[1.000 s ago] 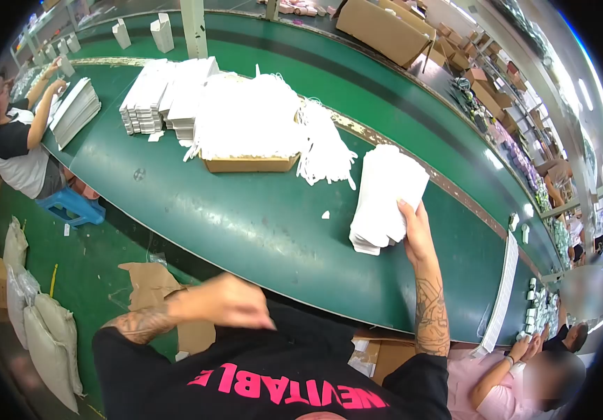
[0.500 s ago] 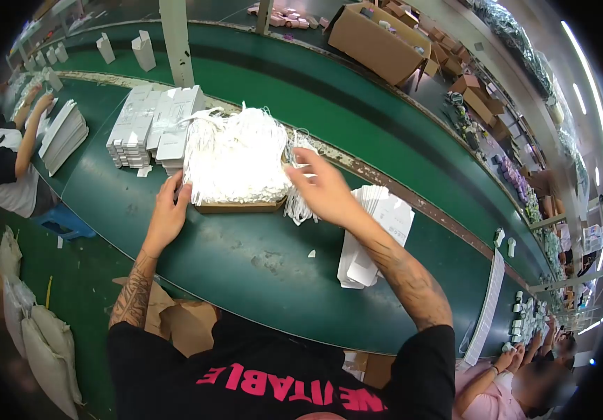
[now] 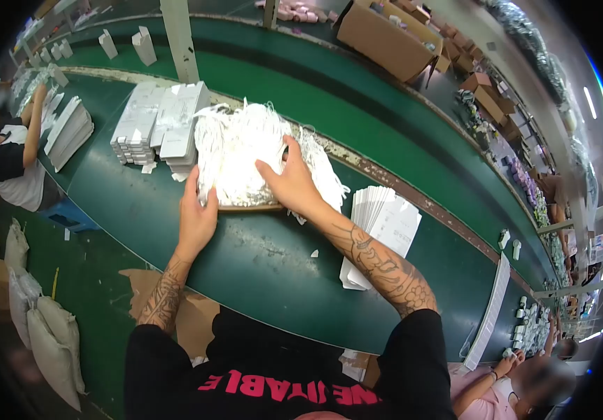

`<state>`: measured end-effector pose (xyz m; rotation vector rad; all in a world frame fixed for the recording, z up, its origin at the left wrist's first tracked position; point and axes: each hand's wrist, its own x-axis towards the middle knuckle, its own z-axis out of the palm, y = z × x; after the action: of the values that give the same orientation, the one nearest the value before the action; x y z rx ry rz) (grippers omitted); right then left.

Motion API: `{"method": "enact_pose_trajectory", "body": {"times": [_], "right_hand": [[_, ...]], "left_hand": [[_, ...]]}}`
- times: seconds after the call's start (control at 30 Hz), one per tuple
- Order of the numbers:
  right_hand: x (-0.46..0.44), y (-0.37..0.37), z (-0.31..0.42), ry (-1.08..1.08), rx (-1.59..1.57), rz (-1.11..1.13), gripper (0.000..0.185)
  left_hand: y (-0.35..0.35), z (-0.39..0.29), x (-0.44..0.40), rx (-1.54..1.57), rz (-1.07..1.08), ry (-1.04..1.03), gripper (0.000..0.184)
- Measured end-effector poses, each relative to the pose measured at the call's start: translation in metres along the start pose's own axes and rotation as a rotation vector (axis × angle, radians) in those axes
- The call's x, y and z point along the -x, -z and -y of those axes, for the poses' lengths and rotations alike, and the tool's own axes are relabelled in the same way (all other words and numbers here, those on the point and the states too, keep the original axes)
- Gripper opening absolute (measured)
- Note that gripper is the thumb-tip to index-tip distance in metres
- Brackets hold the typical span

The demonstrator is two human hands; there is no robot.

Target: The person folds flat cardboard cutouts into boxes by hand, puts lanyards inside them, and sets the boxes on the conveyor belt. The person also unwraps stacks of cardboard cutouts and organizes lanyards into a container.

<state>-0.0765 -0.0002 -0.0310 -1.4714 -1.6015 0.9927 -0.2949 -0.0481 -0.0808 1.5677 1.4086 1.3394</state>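
Observation:
A shallow cardboard box (image 3: 249,208) heaped with white cables (image 3: 235,150) sits in front of me; glare washes out the cables' detail. My left hand (image 3: 198,218) is at the box's front left corner, its fingers spread along the side. My right hand (image 3: 293,183) lies against the right part of the heap, thumb over the cables and fingers apart. More white cables (image 3: 324,178) spill out just right of this hand. To the right, a fanned stack of white flat cartons (image 3: 385,227) lies on the green table.
Stacks of folded white boxes (image 3: 133,126) stand left of the cables. A green conveyor belt (image 3: 287,77) runs behind, past a metal post (image 3: 179,42). A large open carton (image 3: 385,42) is beyond. One co-worker (image 3: 18,164) sits at left, another (image 3: 497,392) at lower right.
My right hand has come left and down onto the heap's right part. My left hand has shifted slightly right. The cables at the right now spread farther out.

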Motion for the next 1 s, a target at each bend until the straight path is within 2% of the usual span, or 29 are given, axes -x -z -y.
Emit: {"method": "enact_pose_trajectory", "body": {"times": [0.1, 0.13, 0.23, 0.27, 0.37, 0.4, 0.5, 0.53, 0.63, 0.77, 0.8, 0.9, 0.93, 1.0], "right_hand": [[0.009, 0.009, 0.023, -0.062, -0.042, -0.032, 0.088], [0.015, 0.013, 0.032, -0.057, -0.010, -0.078, 0.082], [0.022, 0.027, 0.041, -0.128, -0.650, -0.101, 0.083], [0.027, 0.036, 0.043, -0.170, -0.801, -0.080, 0.073], [0.038, 0.021, 0.042, -0.338, -0.888, 0.165, 0.067], [0.051, 0.021, 0.057, -0.416, -0.977, 0.195, 0.068], [0.062, 0.024, 0.056, -0.235, -0.973, 0.235, 0.074], [0.072, 0.029, 0.062, -0.270, -1.093, 0.317, 0.074], [0.099, 0.047, 0.071, -0.232, -1.344, 0.274, 0.074], [0.142, 0.085, 0.064, -0.135, -1.524, 0.101, 0.075], [0.155, 0.097, 0.057, -0.109, -1.516, 0.028, 0.073], [0.200, 0.142, 0.035, -0.005, -1.425, -0.199, 0.082], [0.221, 0.160, 0.030, -0.025, -1.412, -0.278, 0.080], [0.262, 0.197, 0.019, 0.005, -1.307, -0.466, 0.077]], "left_hand": [[0.001, -0.002, 0.011, -0.014, -0.043, -0.034, 0.056], [0.002, -0.006, 0.015, 0.096, -0.048, -0.007, 0.058], [0.010, -0.024, 0.032, 0.344, -0.091, 0.135, 0.059], [0.010, -0.035, 0.039, 0.363, -0.079, 0.113, 0.059], [-0.001, -0.037, 0.062, 0.453, -0.031, 0.072, 0.059], [-0.004, -0.042, 0.068, 0.386, -0.035, 0.063, 0.060], [0.010, -0.053, 0.072, 0.199, 0.029, 0.061, 0.060], [0.019, -0.059, 0.071, 0.007, 0.094, -0.042, 0.060], [0.035, -0.101, 0.059, -0.088, 0.251, -0.164, 0.058], [0.018, -0.170, 0.036, -0.084, 0.536, -0.161, 0.066], [0.000, -0.187, 0.030, -0.062, 0.630, -0.215, 0.073], [-0.062, -0.185, 0.039, 0.043, 0.730, -0.330, 0.077], [-0.083, -0.194, 0.044, 0.091, 0.849, -0.292, 0.080], [-0.135, -0.213, 0.063, 0.288, 0.942, -0.312, 0.078]]}}
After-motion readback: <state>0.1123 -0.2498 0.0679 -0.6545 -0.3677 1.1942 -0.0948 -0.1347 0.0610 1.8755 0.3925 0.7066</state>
